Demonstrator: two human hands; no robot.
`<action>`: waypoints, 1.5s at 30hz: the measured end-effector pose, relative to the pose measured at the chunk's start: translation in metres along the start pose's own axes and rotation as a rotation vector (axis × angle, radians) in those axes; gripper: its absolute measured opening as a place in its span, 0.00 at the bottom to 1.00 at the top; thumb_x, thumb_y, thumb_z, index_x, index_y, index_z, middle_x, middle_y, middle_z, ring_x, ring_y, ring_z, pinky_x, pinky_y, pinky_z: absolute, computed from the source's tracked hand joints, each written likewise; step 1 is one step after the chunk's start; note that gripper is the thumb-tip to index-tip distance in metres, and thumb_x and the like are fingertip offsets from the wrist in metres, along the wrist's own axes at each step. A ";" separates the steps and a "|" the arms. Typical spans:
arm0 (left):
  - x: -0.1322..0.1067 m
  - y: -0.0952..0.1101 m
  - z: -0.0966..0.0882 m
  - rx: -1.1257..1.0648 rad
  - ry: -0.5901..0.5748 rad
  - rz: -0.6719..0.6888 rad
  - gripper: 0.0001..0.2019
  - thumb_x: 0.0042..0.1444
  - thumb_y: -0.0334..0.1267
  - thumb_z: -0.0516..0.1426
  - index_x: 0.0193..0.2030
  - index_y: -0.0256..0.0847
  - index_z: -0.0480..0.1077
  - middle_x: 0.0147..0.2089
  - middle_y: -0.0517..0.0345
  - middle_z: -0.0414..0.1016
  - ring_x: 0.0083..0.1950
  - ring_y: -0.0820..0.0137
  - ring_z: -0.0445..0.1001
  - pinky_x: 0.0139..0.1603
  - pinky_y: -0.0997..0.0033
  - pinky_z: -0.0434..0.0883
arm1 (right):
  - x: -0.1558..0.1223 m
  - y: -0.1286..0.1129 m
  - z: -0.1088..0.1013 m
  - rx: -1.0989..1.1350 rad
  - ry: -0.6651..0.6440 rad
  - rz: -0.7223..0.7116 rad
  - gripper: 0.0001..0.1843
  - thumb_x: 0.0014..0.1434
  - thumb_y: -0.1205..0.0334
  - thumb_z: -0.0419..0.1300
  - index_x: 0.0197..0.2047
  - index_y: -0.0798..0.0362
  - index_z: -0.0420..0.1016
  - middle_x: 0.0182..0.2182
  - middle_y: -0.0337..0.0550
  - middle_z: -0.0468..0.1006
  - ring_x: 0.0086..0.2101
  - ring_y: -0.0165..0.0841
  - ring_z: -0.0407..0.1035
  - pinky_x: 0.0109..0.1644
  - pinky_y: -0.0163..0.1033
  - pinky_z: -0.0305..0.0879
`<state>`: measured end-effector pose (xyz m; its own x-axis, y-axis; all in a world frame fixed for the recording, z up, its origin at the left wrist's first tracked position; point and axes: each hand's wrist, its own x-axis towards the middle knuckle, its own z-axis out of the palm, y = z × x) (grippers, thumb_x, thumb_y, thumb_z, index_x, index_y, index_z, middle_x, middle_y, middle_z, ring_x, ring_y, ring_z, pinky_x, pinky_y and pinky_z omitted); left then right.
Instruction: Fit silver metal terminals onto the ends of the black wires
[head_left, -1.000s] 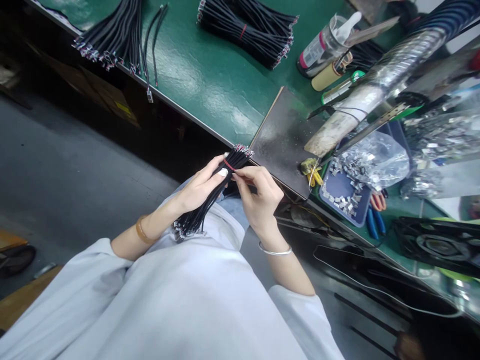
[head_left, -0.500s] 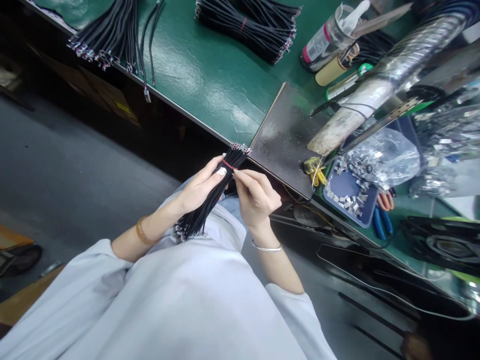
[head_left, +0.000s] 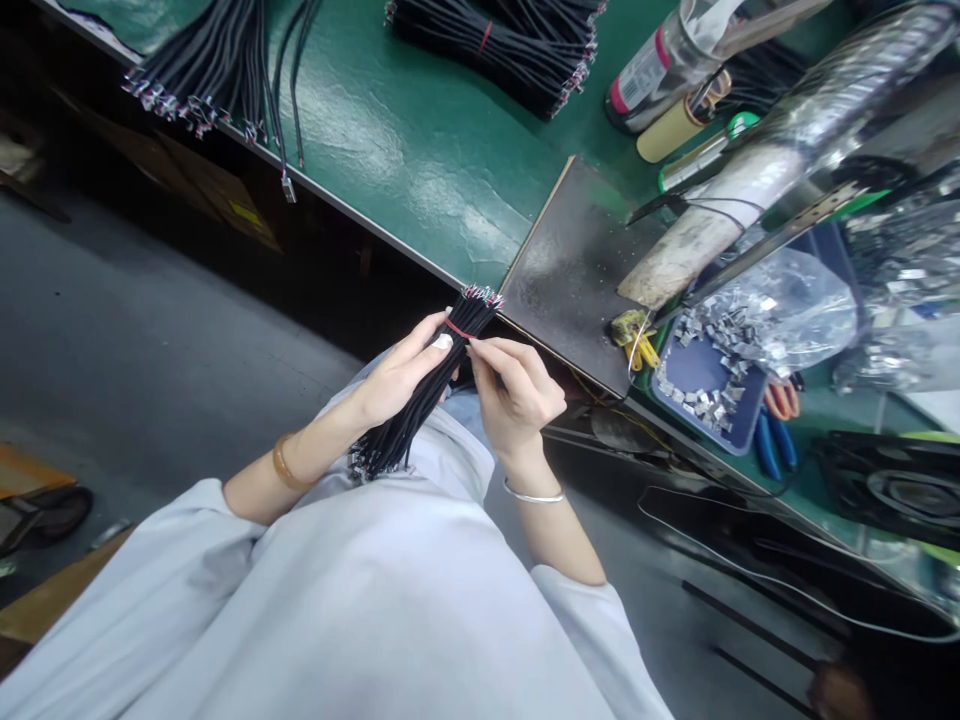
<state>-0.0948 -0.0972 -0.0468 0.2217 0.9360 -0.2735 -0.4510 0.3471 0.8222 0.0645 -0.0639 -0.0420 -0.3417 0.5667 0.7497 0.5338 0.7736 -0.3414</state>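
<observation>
A bundle of black cables (head_left: pixel 409 425) lies slantwise in front of my body, its stripped wire ends up by the bench edge and metal connectors at the lower end. My left hand (head_left: pixel 405 375) is wrapped round the bundle from the left, thumb on top. Near the upper end a red rubber band (head_left: pixel 459 329) runs across the cables. My right hand (head_left: pixel 517 385) pinches at the band's right side, thumb and index finger pressed together; the fingertips hide just what they grip there.
On the green bench (head_left: pixel 375 130) lie loose cables (head_left: pixel 217 70) and a banded cable bundle (head_left: pixel 495 50). To the right are a dark board (head_left: pixel 570 270), a silver duct (head_left: pixel 720 210), a blue tray (head_left: pixel 694 370) of metal connectors and blue-handled pliers (head_left: pixel 772 440).
My hands and the bundle keep nearly the same pose. The view has shifted slightly, so the bench items on the right sit a little farther right.
</observation>
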 end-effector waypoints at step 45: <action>0.010 -0.002 -0.004 0.477 0.052 0.291 0.22 0.64 0.51 0.56 0.55 0.37 0.73 0.51 0.51 0.79 0.54 0.62 0.76 0.58 0.67 0.71 | 0.042 0.007 -0.036 0.460 -0.622 0.366 0.04 0.67 0.63 0.56 0.38 0.49 0.65 0.28 0.33 0.68 0.26 0.26 0.61 0.29 0.33 0.60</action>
<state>-0.0951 -0.0881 -0.0537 0.0979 0.9951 -0.0162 -0.0438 0.0206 0.9988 0.0816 -0.0443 0.0072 -0.6437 0.7513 0.1459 0.3720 0.4737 -0.7983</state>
